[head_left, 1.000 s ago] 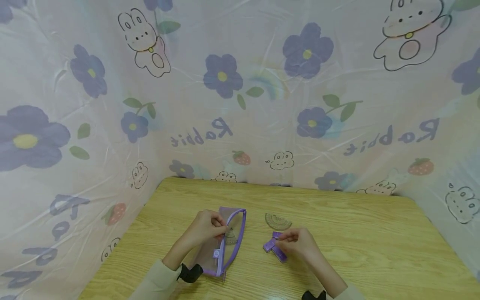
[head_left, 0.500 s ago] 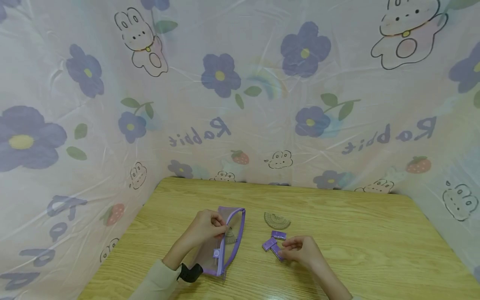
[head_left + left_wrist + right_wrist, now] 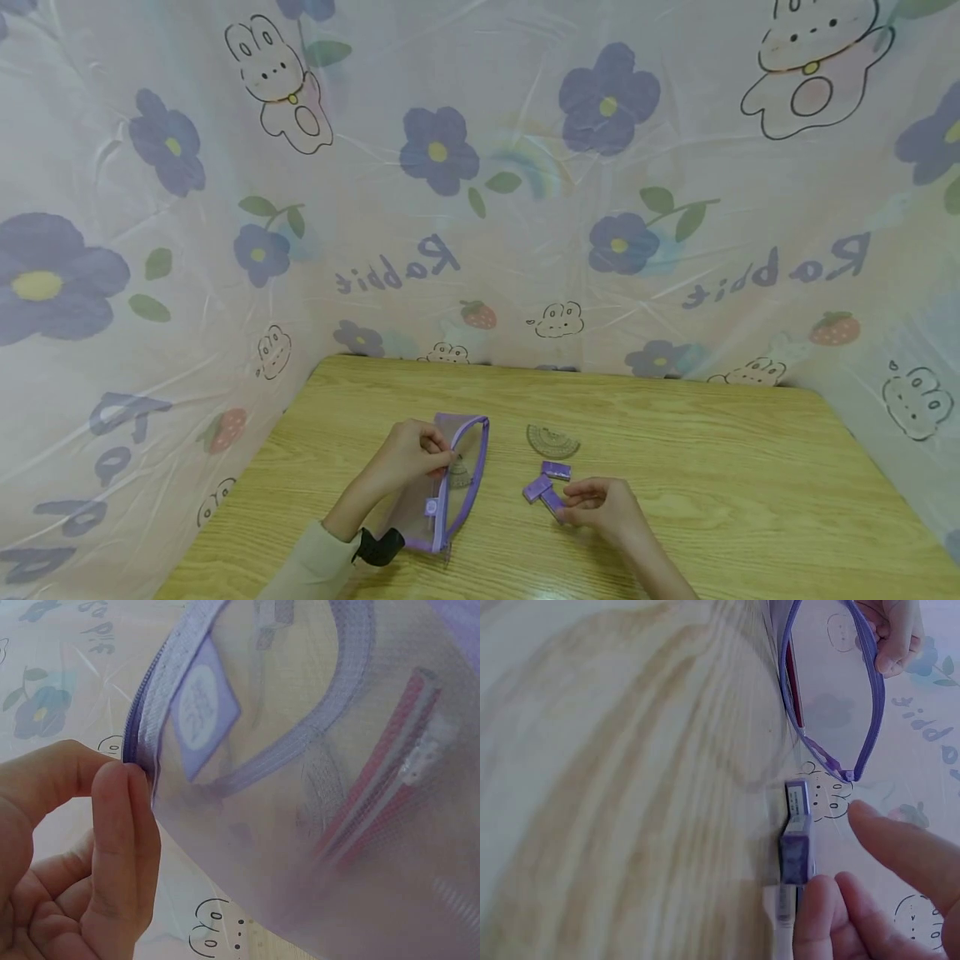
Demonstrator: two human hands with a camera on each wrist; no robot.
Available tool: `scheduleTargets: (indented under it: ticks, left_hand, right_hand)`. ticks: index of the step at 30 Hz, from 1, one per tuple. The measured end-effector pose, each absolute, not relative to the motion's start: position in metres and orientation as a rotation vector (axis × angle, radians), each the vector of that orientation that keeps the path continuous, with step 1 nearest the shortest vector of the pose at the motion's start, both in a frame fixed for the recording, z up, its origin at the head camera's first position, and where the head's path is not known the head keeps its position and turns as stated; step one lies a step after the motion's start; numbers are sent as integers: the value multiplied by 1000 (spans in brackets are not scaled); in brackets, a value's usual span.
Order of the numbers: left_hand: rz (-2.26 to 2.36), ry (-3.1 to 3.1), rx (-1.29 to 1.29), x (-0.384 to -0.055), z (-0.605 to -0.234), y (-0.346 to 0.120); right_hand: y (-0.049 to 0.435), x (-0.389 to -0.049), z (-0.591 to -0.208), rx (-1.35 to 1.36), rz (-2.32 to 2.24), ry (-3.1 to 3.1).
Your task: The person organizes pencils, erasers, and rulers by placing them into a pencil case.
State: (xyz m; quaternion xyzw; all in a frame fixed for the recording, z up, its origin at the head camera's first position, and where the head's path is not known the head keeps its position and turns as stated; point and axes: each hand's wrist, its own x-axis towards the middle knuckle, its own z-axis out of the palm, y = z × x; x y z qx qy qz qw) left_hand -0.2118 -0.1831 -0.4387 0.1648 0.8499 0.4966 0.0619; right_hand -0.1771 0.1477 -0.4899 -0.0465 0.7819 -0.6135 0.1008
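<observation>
My left hand [image 3: 416,452] pinches the zipped edge of a purple mesh pencil case [image 3: 417,508], holding its mouth apart. The left wrist view shows red-and-grey stick-like items [image 3: 382,761] through the mesh. A clear protractor [image 3: 459,473] shows through the case's opening in the head view. My right hand [image 3: 606,510] is beside three small purple blocks, which look like wrapped erasers. Its thumb and fingers stand apart at the nearest block [image 3: 552,502]; whether they touch it is unclear. Another block [image 3: 537,488] lies against that one, and the third block [image 3: 556,471] is just behind.
A clear half-round protractor [image 3: 553,442] lies flat on the wooden table [image 3: 712,467], behind the blocks. Curtains [image 3: 517,250] printed with rabbits and flowers rise behind and at both sides of the table. A black strap [image 3: 378,547] is on the left wrist.
My right hand has let go of the rearmost block and moved toward the front, to the nearest block. The rearmost block now lies slightly apart. My left hand keeps its hold on the case.
</observation>
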Motion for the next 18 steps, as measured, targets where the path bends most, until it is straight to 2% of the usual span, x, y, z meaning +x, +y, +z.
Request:
scheduleTargets:
  ticks: [18]
  left_hand:
    - [1503,2566,529,-212,-438,-182]
  right_hand:
    - [138,-176,-491,-201,-1710,2504]
